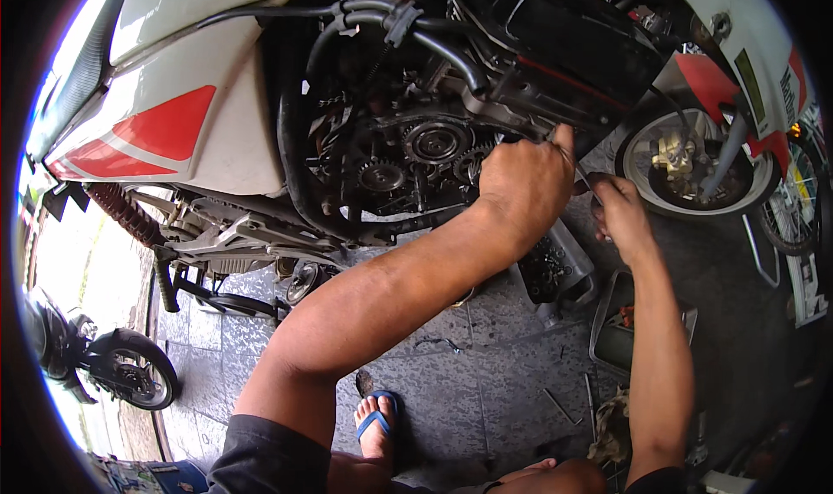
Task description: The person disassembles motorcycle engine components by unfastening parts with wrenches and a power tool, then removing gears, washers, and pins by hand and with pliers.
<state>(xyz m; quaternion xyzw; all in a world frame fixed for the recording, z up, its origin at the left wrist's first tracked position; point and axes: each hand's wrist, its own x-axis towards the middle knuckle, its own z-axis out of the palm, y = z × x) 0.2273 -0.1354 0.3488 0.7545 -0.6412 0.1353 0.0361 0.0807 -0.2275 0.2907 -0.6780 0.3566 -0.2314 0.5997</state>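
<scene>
An opened motorcycle engine (408,160) lies before me, showing a large round gear (436,141) and a smaller gear (380,176). My left hand (531,177) is closed at the engine's right side, under the black box-shaped part (564,91); its thumb points up and its palm side is hidden. Just right of it and slightly lower, my right hand (620,216) has its fingers curled round a thin metal bar (584,178). One end of the bar runs toward the left hand; its kind does not show.
Below the hands stand a grey bin (577,264) of small parts and a shallow tray (599,342). A rag (613,429) and thin rods (562,407) lie on the tiled floor (468,372). A wheel (629,160) stands at right; another motorcycle (130,368) is at left.
</scene>
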